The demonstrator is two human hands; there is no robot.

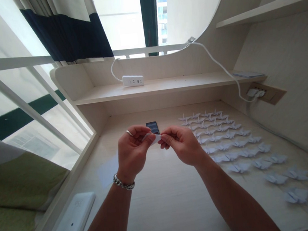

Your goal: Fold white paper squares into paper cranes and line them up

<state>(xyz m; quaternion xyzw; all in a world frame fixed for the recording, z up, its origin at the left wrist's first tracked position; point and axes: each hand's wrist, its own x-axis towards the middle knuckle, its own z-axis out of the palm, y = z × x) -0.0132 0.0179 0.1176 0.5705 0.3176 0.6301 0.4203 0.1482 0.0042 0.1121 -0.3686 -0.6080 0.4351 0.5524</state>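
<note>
Both my hands are raised above the pale wooden desk (162,198) and pinch a small folded piece of white paper (152,137) between them. My left hand (132,151), with a ring and a metal bracelet, grips the paper's left side with thumb and fingers closed. Closed on the paper's right end is my right hand (180,143). Just behind the paper a dark phone (152,127) lies flat on the desk.
Several white paper cranes (228,137) lie in rows on the desk's right half. A white power strip (132,80) sits on the shelf behind, its cable running to a wall socket (260,92). A white flat device (72,225) lies at the front left edge.
</note>
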